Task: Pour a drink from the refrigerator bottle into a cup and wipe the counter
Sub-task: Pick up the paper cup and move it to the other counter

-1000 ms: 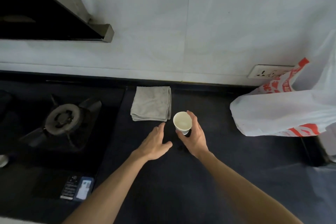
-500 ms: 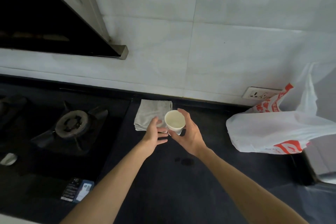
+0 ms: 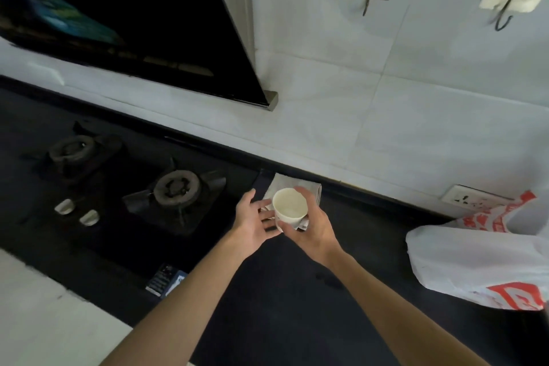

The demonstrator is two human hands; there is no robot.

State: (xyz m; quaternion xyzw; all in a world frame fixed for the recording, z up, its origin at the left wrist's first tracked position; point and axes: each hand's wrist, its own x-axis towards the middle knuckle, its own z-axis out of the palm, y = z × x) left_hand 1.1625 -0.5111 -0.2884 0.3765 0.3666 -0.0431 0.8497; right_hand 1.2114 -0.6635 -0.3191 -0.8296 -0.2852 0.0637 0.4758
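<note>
One small white paper cup (image 3: 289,207) sits in my right hand (image 3: 312,227), grip closed round its side, held above the dark surface (image 3: 297,306) in front of the folded grey cloth (image 3: 313,191). Left hand (image 3: 252,224) open, fingers near the wall. Cup axis near vertical, mouth up. Judgement: keep it level, support the base.

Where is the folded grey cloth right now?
In the head view, the cloth lies on the dark counter against the wall, right of the stove, mostly hidden behind the cup.
</note>
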